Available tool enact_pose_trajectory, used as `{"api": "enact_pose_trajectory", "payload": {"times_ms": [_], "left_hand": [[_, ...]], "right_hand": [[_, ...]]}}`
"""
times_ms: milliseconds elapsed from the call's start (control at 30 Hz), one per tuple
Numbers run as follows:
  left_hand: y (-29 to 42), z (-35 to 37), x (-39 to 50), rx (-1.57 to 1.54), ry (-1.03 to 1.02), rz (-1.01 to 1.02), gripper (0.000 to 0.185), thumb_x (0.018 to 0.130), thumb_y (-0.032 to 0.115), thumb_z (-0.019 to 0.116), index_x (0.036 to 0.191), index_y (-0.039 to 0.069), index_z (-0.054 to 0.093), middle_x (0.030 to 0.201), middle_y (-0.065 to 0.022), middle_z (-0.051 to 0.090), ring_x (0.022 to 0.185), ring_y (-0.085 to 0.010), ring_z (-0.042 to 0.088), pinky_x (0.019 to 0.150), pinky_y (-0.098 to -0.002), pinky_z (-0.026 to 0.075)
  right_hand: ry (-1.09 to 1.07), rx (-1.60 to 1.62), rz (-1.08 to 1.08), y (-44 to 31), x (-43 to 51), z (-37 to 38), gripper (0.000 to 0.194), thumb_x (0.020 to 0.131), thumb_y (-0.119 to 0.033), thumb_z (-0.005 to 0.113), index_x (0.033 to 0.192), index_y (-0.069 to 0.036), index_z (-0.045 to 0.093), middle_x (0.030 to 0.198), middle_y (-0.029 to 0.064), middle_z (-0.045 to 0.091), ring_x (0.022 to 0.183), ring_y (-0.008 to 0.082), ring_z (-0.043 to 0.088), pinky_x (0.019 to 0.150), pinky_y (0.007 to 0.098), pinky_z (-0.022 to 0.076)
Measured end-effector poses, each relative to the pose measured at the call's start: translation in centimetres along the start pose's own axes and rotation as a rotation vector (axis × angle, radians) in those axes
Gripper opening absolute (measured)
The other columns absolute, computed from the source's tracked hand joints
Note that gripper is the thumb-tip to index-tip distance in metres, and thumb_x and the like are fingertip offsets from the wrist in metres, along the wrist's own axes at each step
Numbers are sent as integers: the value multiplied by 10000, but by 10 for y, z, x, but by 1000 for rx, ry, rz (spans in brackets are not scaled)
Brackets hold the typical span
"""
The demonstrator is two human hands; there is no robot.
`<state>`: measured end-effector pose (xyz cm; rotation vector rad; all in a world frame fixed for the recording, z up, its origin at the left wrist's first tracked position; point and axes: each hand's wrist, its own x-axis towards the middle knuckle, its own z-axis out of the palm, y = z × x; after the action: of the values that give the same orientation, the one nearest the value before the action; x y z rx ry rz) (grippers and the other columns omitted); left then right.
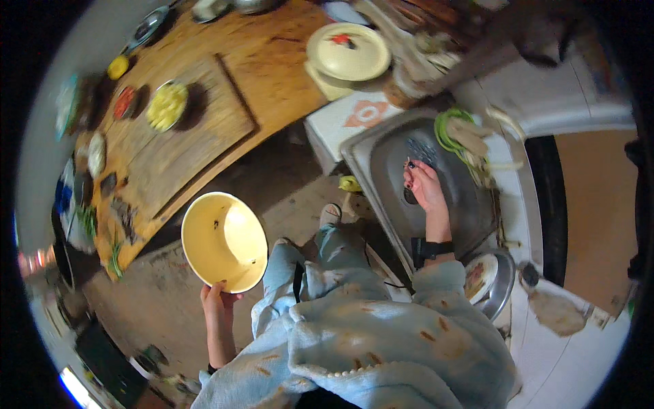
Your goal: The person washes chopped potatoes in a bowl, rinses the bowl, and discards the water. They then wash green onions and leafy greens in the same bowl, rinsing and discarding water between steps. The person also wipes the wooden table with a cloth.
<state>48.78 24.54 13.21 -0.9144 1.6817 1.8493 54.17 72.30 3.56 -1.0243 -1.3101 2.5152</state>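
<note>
My left hand (pixel 218 307) grips the rim of a deep yellow basin (pixel 225 240), thumb over the edge. The basin tilts so that its inside faces me, with a few dark specks on the wall. It is held above the floor, between the wooden table and my legs. Over the metal sink (pixel 388 168) is my right hand (pixel 423 184), its fingers curled together. Whether something small is between those fingers cannot be made out. A bright, water-like patch shows in the sink just beyond the fingertips.
On the wooden table (pixel 286 51) lies a cutting board (pixel 204 117) with a bowl of yellow pieces (pixel 167 106) and a small bowl of red pieces (pixel 124 102). A lidded cream pot (pixel 352 59) stands near the sink. Green tubing (pixel 447 130) hangs at the sink's far rim; a metal bowl (pixel 503 286) is at right.
</note>
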Motion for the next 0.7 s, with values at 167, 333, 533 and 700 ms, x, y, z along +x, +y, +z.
{"api": "enact_pose_trajectory", "payload": {"times_ms": [167,333,533,700], "left_hand": [[-21,-89,-11,-299,28,89,243,744,16,431,974,-53,471,835,-129,581,577,-193,576,432,-255,481],[-68,-257,-1,-564,169,104,251,755,20,438,993,-58,458,870,-144,577,592,-191,583,469,-259,515],[-144,-434,-14,-784,516,47,276,734,6,428,987,-101,448,838,-163,580,590,-209,598,454,-268,521],[-204,-546,-39,-948,726,136,298,706,3,425,977,-122,439,789,-183,585,554,-237,599,441,-275,525]], "right_hand": [[-438,-221,59,26,-10,152,105,833,-91,494,907,-18,509,739,12,486,586,78,434,506,212,346],[-676,-724,-20,145,-57,350,79,787,-39,527,862,-14,523,631,-3,500,476,41,418,415,170,324],[-993,-934,31,334,-148,541,82,769,-39,531,840,1,542,657,33,557,482,66,486,411,197,381],[-1178,-940,-365,442,-242,678,61,756,-50,554,750,9,568,548,16,540,478,69,538,439,201,405]]}}
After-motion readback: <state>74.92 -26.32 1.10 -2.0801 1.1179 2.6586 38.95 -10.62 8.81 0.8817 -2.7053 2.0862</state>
